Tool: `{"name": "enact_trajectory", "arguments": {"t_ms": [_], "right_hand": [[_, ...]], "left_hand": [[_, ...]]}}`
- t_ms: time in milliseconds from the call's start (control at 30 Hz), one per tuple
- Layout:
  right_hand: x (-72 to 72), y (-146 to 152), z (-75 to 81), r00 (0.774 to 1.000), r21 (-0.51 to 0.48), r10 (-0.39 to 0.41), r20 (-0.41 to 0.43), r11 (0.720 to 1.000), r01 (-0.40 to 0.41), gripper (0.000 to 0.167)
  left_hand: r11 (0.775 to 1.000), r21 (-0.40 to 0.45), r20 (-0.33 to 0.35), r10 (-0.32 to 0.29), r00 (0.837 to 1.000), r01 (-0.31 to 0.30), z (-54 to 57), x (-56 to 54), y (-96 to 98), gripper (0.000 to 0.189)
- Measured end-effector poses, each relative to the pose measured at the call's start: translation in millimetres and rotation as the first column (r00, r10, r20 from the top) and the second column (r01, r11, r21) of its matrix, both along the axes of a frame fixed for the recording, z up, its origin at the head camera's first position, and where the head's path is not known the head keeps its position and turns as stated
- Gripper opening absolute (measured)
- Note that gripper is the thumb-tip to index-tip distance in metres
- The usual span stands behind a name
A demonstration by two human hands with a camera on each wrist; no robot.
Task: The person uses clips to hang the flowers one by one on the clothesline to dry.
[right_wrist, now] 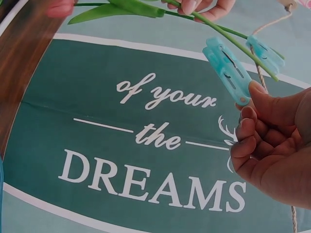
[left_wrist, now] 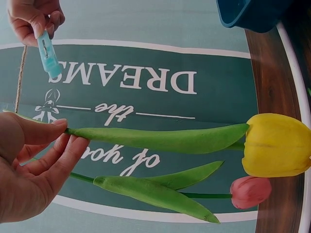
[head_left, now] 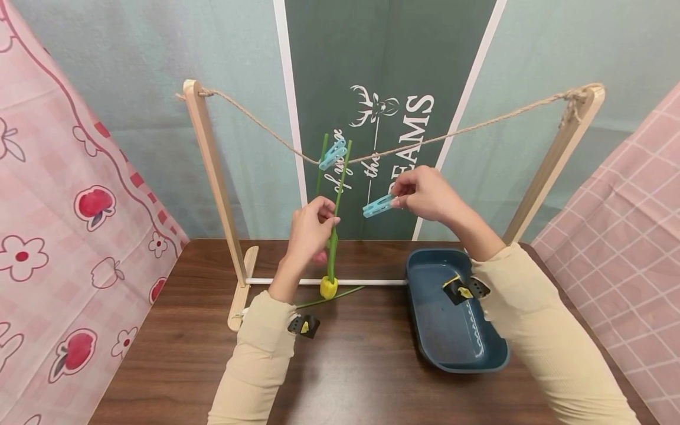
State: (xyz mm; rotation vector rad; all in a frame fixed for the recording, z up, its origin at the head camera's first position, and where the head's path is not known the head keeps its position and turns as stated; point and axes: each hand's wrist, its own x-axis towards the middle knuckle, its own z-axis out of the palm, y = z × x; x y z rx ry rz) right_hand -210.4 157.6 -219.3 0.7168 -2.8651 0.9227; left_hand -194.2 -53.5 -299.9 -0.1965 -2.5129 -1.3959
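Note:
My left hand (head_left: pixel 312 229) pinches the green stem of a yellow tulip (head_left: pixel 329 288), which hangs head down in front of the rope (head_left: pixel 265 128). The stem's bare end reaches above the rope. Between the thumb and fingers of my right hand (head_left: pixel 425 192) is a light blue clothespin (head_left: pixel 378 206), held to the right of the stem and apart from it. Another blue clothespin (head_left: pixel 333 154) sits on the rope at the stem of a pink tulip (left_wrist: pixel 250 192). That tulip also hangs head down, mostly hidden behind my left hand in the head view.
The rope sags between a left wooden post (head_left: pixel 215 177) and a right wooden post (head_left: pixel 552 159). A white rod (head_left: pixel 377 283) runs low between them. A dark blue basin (head_left: pixel 446 336) stands at the right of the table. A green stem (head_left: pixel 347 292) lies near the rod.

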Motion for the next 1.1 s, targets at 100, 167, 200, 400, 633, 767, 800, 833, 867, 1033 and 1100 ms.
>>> {"name": "enact_trajectory", "arguments": {"t_ms": [100,167,200,400,633,767,800,833,867,1033,1100], "right_hand": [[-0.1,-1,2.6,1.000,0.008,-0.003,-0.010,1.000,0.003,0.005],[-0.3,-2,4.3,1.000,0.007,-0.002,-0.016,1.000,0.002,0.007],[-0.5,-2,5.2,1.000,0.006,-0.001,-0.019,1.000,0.001,0.007],[-1.6,-6,10.9,0.999,0.003,0.009,-0.047,1.000,-0.009,0.005],[-3.2,-8,16.5,0.997,0.022,-0.003,-0.074,1.000,0.004,0.003],[-5.1,-9,18.5,0.997,0.023,-0.019,-0.081,1.000,0.021,0.003],[-5.5,-10,19.0,0.996,0.023,-0.020,-0.084,1.000,0.022,0.003],[-5.9,-10,19.7,0.996,0.022,-0.019,-0.087,1.000,0.021,0.003],[-5.9,-10,20.4,0.996,0.019,-0.017,-0.089,1.000,0.019,0.003],[-5.8,-13,24.6,0.994,0.020,-0.018,-0.105,1.000,0.020,0.003],[-5.6,-14,26.2,0.994,0.019,-0.025,-0.102,0.999,0.027,0.003]], "left_hand": [[1.000,0.001,0.004,0.000,1.000,0.000,0.2,0.1,0.4,0.013],[1.000,0.002,0.006,0.001,1.000,-0.001,0.0,0.0,0.6,0.012],[1.000,0.001,0.007,0.001,1.000,-0.001,0.0,0.0,0.7,0.012],[1.000,-0.004,0.003,0.000,1.000,0.000,-0.5,-0.6,0.9,0.013],[1.000,0.005,0.006,0.000,1.000,0.000,-0.1,-0.8,0.4,0.014],[1.000,-0.003,0.006,0.001,1.000,-0.001,0.2,-0.6,0.3,0.013],[1.000,-0.005,0.005,0.001,1.000,-0.001,0.1,-0.7,0.3,0.013],[1.000,-0.007,0.005,0.001,1.000,-0.001,0.0,-0.8,0.4,0.013],[1.000,-0.008,0.005,0.001,1.000,-0.001,0.1,-0.7,0.5,0.013],[1.000,-0.006,0.006,0.000,1.000,0.000,0.2,-0.7,0.9,0.013],[1.000,-0.005,0.007,0.000,1.000,0.000,0.3,-0.7,1.1,0.014]]}}
